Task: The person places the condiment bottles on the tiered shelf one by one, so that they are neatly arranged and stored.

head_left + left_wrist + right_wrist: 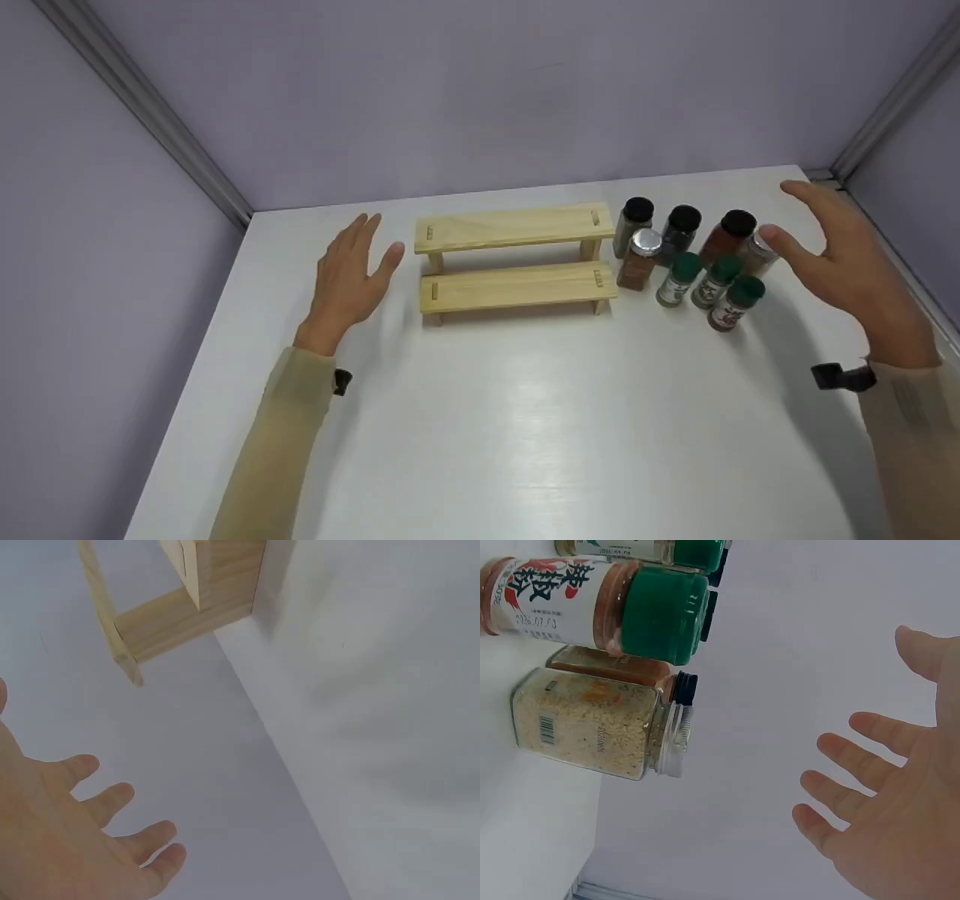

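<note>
Far left: left hand (349, 274) raised over the white bench (480, 420), fingers (112, 799) straight and loosely spread, holding nothing, palm toward the rack. Just right of it, not touching: two-step wooden rack (516, 259), both steps bare, long side facing forward, upper step behind the lower. In the left wrist view only one end of that rack (187, 600) in sight, above the spread fingers. Just beside the rack's right end: cluster of spice jars standing upright on the bench. Back row: three black-lidded jars (682, 225). In front of them, nearest the rack: silver-lidded jar (640, 259) of brown spice. Further right: three green-lidded jars (716, 281) in a slanting line, the front one with a red-and-white label (551, 604). At the cluster's right edge: clear-lidded jar (757, 253) of pale grains, just beside the thumb. Far right: right hand (844, 266) hovering by the jars, palm toward them, fingers (855, 799) wide and straight, thumb out, touching no jar. Beige sleeves (289, 435) on both arms, dark strap at each wrist.
</note>
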`<state>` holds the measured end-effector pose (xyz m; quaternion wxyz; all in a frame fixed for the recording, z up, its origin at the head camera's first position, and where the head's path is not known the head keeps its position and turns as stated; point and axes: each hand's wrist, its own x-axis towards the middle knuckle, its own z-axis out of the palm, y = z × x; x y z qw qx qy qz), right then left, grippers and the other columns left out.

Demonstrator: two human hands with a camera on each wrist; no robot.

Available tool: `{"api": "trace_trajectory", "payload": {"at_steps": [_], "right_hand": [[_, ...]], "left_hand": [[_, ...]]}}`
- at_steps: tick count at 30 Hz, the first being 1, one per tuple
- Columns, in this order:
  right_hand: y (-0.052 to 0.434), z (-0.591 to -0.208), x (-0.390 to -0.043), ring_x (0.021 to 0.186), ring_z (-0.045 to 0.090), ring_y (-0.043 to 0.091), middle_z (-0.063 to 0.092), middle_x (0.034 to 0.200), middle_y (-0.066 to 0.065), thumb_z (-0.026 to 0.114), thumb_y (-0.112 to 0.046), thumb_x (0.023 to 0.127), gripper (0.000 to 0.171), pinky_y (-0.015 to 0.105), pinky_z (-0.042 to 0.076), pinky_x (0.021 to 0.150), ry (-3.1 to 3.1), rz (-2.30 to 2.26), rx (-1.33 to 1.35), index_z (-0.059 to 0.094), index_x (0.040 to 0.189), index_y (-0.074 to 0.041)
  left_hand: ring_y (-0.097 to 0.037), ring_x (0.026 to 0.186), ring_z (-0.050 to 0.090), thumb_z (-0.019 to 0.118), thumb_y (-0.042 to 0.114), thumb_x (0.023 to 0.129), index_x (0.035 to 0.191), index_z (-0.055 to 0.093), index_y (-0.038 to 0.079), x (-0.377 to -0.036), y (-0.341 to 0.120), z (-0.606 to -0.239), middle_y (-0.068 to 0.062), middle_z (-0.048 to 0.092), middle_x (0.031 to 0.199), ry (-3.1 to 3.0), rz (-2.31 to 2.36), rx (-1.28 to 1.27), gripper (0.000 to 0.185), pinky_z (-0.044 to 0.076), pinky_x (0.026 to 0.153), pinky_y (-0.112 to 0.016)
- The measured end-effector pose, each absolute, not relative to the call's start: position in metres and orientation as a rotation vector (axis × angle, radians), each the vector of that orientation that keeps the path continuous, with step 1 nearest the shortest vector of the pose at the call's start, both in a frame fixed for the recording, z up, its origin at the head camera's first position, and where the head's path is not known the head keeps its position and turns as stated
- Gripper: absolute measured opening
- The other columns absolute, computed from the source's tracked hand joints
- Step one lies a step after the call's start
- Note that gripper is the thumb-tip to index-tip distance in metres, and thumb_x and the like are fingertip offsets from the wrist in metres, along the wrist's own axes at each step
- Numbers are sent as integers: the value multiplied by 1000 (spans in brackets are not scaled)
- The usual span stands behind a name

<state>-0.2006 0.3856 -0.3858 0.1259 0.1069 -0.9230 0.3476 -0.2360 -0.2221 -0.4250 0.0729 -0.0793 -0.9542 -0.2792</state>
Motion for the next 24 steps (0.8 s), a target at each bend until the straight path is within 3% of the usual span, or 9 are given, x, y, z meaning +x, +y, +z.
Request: {"api": "trace_trajectory", "payload": {"at_steps": [3, 6, 8, 11, 17, 20, 24], "right_hand": [[384, -400, -189, 152, 42, 26, 49, 160, 21, 74, -20, 103, 61, 32, 31, 126, -2576, 1018, 306, 51, 159, -11], [385, -414, -185, 136, 51, 1, 62, 146, 11, 80, -9, 96, 56, 10, 36, 103, -2485, 1036, 343, 61, 150, -8], [387, -421, -183, 129, 51, -8, 64, 141, 4, 81, -4, 94, 55, 8, 39, 99, -2458, 1074, 354, 64, 146, -7], [390, -430, -181, 124, 54, -8, 64, 138, -5, 80, -3, 95, 53, 6, 43, 97, -2466, 1159, 334, 64, 145, -8], [400, -446, -168, 119, 60, -7, 63, 137, -8, 79, -5, 96, 54, 4, 45, 95, -2553, 1237, 270, 61, 147, -5], [404, -455, -162, 117, 60, -11, 62, 136, -16, 80, -8, 97, 55, 2, 46, 93, -2598, 1241, 223, 61, 148, -6], [405, -464, -159, 115, 63, -12, 63, 137, -17, 80, -8, 97, 57, 3, 49, 92, -2625, 1305, 197, 60, 150, -6]], "left_hand": [[-40, 161, 26, 41, 67, 109, 169, 31, 15, -230, -219, -435, -14, 27, 176, -2820, -1006, -226, 81, 21, 129, -66], [-39, 160, 29, 43, 64, 110, 169, 31, 12, -225, -218, -448, -14, 28, 175, -2777, -1209, -196, 79, 25, 129, -62], [-39, 158, 31, 43, 62, 110, 169, 30, 11, -223, -217, -457, -15, 28, 174, -2746, -1344, -162, 78, 29, 129, -60], [-40, 155, 35, 40, 62, 111, 169, 28, 12, -221, -215, -470, -14, 28, 174, -2701, -1513, -93, 78, 34, 126, -59], [-38, 150, 44, 37, 62, 111, 170, 24, 13, -222, -203, -499, -15, 31, 173, -2606, -1865, 2, 79, 40, 123, -56], [-36, 142, 52, 44, 54, 112, 170, 24, 10, -223, -196, -508, -16, 34, 170, -2502, -2084, 56, 75, 46, 118, -52], [-30, 141, 52, 54, 36, 113, 168, 27, 6, -221, -193, -516, -14, 36, 169, -2347, -2322, 99, 69, 49, 116, -44]]}}
